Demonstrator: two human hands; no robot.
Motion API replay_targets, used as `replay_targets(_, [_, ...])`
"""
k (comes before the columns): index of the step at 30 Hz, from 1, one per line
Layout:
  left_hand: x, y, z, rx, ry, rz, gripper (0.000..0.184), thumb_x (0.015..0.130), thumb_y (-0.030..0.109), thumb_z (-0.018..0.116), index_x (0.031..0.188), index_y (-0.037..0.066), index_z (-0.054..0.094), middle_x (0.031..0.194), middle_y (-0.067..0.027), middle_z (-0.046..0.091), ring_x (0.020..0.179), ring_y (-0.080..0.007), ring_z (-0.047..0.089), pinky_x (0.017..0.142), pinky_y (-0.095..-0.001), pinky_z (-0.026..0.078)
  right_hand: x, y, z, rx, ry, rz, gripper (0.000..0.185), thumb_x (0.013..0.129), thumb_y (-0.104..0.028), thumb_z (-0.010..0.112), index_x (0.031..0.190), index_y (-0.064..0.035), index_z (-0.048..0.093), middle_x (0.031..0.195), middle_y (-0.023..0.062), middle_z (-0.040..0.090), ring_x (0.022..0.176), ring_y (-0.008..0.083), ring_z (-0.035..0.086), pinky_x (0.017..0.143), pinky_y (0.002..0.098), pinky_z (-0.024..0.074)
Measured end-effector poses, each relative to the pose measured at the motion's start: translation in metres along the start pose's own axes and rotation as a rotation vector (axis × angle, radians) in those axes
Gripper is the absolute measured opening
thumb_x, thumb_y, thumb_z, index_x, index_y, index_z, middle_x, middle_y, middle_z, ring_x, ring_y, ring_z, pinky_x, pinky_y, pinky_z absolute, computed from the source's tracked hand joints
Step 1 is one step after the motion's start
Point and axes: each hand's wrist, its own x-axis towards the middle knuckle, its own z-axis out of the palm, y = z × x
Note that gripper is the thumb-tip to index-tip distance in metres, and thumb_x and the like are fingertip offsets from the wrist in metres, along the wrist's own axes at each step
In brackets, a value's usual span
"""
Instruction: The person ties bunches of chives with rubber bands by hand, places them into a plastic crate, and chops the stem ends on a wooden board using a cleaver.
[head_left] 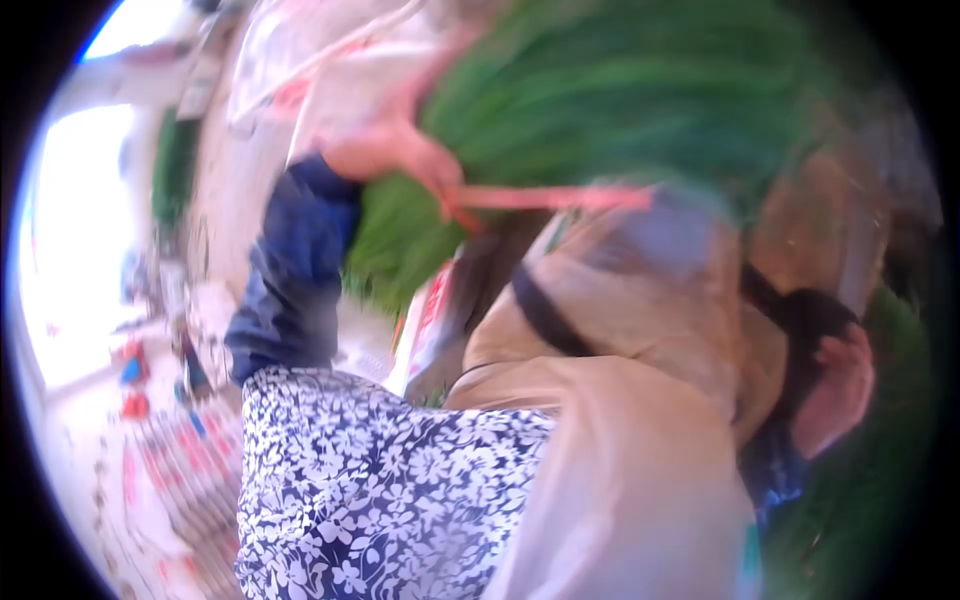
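Note:
My left hand (405, 155), below a dark blue cuff and a floral sleeve, is at the upper middle with its fingers closed on one end of a pink strap (555, 196). The strap runs across to the right, beside a large bundle of long, thin green stalks (620, 90). Part of that bundle also shows under my wrist. On the far right, my right hand (838, 385) is near my leg, next to more green stalks (890, 420). Its fingers are smeared and partly turned away, so what it holds, if anything, is unclear.
Beige clothing with a dark band (545, 310) covers my lap and legs. A white sack with red print (340, 60) lies beyond my left hand. Stacked red-and-white packages (190, 460) stand at the lower left, below bright windows. Another green pile (173, 165) is farther off.

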Motion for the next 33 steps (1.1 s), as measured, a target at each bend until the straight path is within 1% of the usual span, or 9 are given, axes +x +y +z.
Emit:
replay_targets(5, [-0.076,-0.066,-0.114,-0.233,0.354,-0.224,0.048,0.08,0.017,0.074,0.12,0.0,0.054,0.106,-0.0122,0.067,0.089,-0.0213,0.068,0.078,-0.035,0.057,0.03,0.004,0.023,0.182,-0.096,0.183,0.029,0.101,-0.017,0.046,0.114,0.0055,0.06,0.126,0.0242,0.06,0.093,0.0254,0.066,0.078,0.033,0.0514])
replay_targets(6, [-0.042,-0.027,-0.055,-0.246,0.434,-0.277,0.041,0.082,0.023,0.073,0.114,-0.001,0.062,0.102,-0.0114,0.069,0.088,-0.0203,0.069,0.079,-0.0346,0.056,0.063,0.029,-0.069,0.185,-0.11,0.217,0.029,0.102,-0.016,0.046,0.114,0.0051,0.061,0.125,0.0228,0.061,0.092,0.0246,0.066,0.078,0.0331,0.0508])
replay_targets(8, [-0.062,-0.071,-0.045,-0.138,0.631,-0.259,0.04,0.079,0.017,0.075,0.113,0.0,0.062,0.101,-0.0114,0.069,0.081,-0.0189,0.07,0.075,-0.0334,0.057,0.078,0.018,-0.075,0.149,-0.2,0.224,0.027,0.101,-0.015,0.047,0.114,0.0047,0.061,0.123,0.0217,0.062,0.092,0.0238,0.066,0.078,0.0328,0.0508])
replay_targets(11, [-0.092,-0.125,0.002,-0.216,0.708,-0.349,0.048,0.075,0.009,0.076,0.119,-0.002,0.059,0.097,-0.0114,0.07,0.077,-0.02,0.069,0.072,-0.0322,0.058,0.101,-0.004,-0.074,-0.031,-0.335,0.221,0.023,0.101,-0.012,0.049,0.112,0.0036,0.062,0.119,0.0187,0.063,0.091,0.0216,0.065,0.077,0.0315,0.0505])
replay_targets(13, [-0.114,-0.156,0.029,-0.366,0.682,-0.621,0.074,0.068,-0.003,0.077,0.135,-0.002,0.045,0.109,-0.0151,0.066,0.092,-0.0255,0.068,0.079,-0.0394,0.06,0.116,-0.008,-0.078,-0.17,-0.369,0.31,0.023,0.101,-0.012,0.049,0.112,0.0035,0.062,0.119,0.0182,0.063,0.09,0.0207,0.066,0.077,0.0307,0.0504])
replay_targets(17, [-0.151,-0.193,0.079,-0.299,0.649,-0.677,0.08,0.064,-0.005,0.077,0.137,0.0,0.044,0.111,-0.0146,0.065,0.097,-0.0254,0.066,0.078,-0.0398,0.059,0.158,-0.022,-0.083,-0.221,-0.413,0.398,0.02,0.101,-0.011,0.052,0.111,0.0033,0.062,0.116,0.0163,0.064,0.089,0.0194,0.065,0.076,0.0299,0.0503])
replay_targets(19, [-0.158,-0.187,0.102,-0.257,0.699,-0.59,0.086,0.065,-0.001,0.079,0.141,0.002,0.039,0.116,-0.0134,0.062,0.103,-0.0252,0.063,0.076,-0.0372,0.058,0.177,-0.035,-0.073,-0.27,-0.442,0.375,0.02,0.101,-0.011,0.053,0.11,0.0032,0.063,0.115,0.0159,0.065,0.088,0.0192,0.065,0.076,0.0297,0.0503])
replay_targets(26, [-0.174,-0.223,0.142,0.102,0.688,-0.684,0.106,0.055,0.013,0.087,0.146,0.001,0.034,0.127,-0.0169,0.061,0.116,-0.0257,0.06,0.103,-0.0354,0.044,0.165,-0.043,-0.031,-0.312,-0.579,0.317,0.019,0.1,-0.012,0.055,0.107,0.0033,0.064,0.113,0.0136,0.065,0.086,0.018,0.065,0.073,0.0289,0.0502])
replay_targets(33, [-0.201,-0.232,0.141,-0.253,0.692,-0.71,0.106,0.057,0.017,0.087,0.147,0.003,0.033,0.137,-0.0191,0.054,0.127,-0.0281,0.052,0.107,-0.0355,0.04,0.157,-0.04,-0.034,-0.337,-0.629,0.335,0.018,0.1,-0.01,0.053,0.107,0.0028,0.064,0.113,0.013,0.065,0.085,0.0173,0.065,0.074,0.0287,0.0503])
